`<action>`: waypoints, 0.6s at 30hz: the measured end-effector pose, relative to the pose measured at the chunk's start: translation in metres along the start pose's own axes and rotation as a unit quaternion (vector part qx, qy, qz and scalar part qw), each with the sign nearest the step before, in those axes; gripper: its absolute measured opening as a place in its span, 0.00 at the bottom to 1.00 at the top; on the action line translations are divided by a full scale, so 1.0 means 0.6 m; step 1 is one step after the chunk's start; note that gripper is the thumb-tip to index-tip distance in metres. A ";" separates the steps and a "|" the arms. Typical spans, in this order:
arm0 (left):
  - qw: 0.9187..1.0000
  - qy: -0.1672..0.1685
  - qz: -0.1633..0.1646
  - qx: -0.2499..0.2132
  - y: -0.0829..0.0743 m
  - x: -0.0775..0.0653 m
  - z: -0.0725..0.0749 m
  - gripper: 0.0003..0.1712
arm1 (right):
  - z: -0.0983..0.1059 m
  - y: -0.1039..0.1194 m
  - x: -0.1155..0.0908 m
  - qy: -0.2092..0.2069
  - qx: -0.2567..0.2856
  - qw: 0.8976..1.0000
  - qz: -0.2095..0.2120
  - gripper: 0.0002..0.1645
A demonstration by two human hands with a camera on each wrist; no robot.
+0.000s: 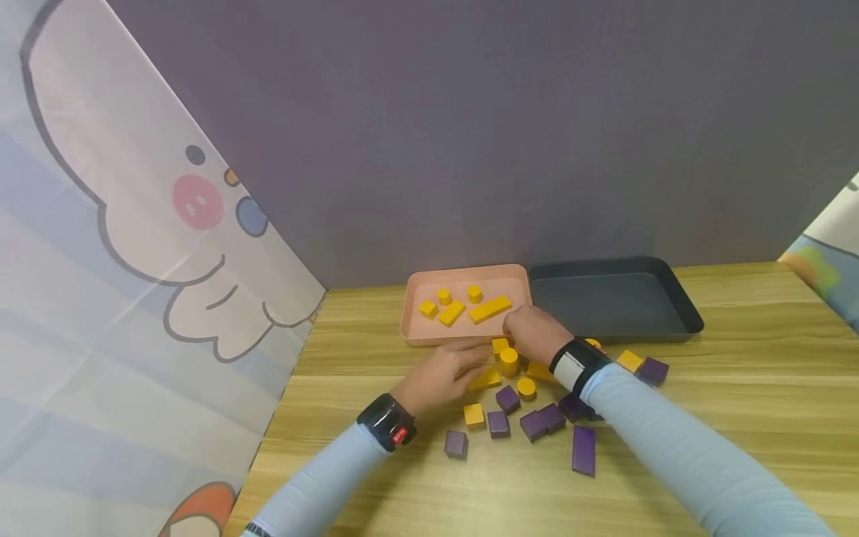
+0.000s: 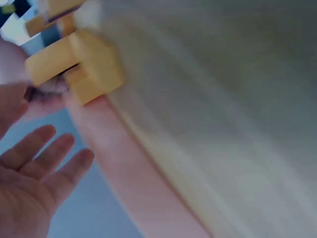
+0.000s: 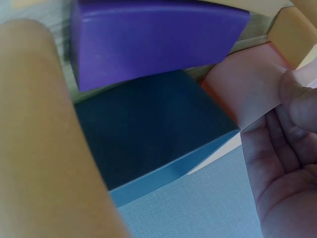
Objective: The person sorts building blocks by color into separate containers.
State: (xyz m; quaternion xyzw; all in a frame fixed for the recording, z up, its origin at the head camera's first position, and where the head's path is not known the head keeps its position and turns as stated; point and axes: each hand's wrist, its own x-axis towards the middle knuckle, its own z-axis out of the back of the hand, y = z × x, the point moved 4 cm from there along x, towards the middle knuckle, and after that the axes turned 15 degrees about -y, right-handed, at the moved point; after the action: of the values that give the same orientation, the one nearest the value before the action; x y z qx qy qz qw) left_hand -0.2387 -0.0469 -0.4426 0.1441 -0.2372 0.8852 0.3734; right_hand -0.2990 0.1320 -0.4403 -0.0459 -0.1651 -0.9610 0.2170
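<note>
My left hand [image 1: 443,373], fingers extended, is beside a yellow bar [image 1: 485,380] on the table; the left wrist view shows its fingers [image 2: 52,161] spread with nothing between them. The right hand [image 1: 539,335] reaches over the front right corner of the pink tray [image 1: 409,313]. Its fingers bend over the tray edge in the right wrist view, and I cannot tell whether they hold a block. Inside that tray lie several yellow blocks, including a long bar [image 1: 491,309] and a cylinder [image 1: 475,294]. Between the hands stand a yellow cylinder [image 1: 509,362] and a yellow cube [image 1: 500,347].
A dark tray [image 1: 597,298] adjoins the pink one on the right. Purple blocks lie in front, among them a cube [image 1: 456,444] and a flat bar [image 1: 584,450]. Another yellow block [image 1: 630,361] and purple block [image 1: 652,371] lie beyond my right forearm. A grey wall [image 1: 483,134] rises behind the trays.
</note>
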 end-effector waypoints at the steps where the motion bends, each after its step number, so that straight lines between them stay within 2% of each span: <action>1: 1.000 0.010 0.002 -0.001 -0.001 -0.005 -0.003 0.22 | 0.001 0.000 -0.001 0.001 0.000 1.000 -0.003 0.05; 5: 0.999 0.044 0.025 0.001 0.001 -0.019 -0.013 0.23 | 0.003 0.001 -0.001 0.009 0.005 1.000 -0.012 0.05; 8: 0.998 0.059 0.028 0.000 0.002 -0.021 -0.017 0.24 | 0.002 0.002 -0.001 0.011 0.007 1.000 -0.015 0.04; 18: 0.997 0.077 -0.003 -0.023 0.001 -0.015 -0.029 0.21 | -0.001 0.000 0.000 0.006 0.006 1.000 -0.009 0.04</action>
State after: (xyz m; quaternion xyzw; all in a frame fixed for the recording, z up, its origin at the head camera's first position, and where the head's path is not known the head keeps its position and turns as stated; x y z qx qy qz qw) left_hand -0.2345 -0.0435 -0.4612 0.0677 -0.2277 0.8870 0.3959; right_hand -0.2989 0.1318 -0.4409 -0.0375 -0.1696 -0.9622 0.2096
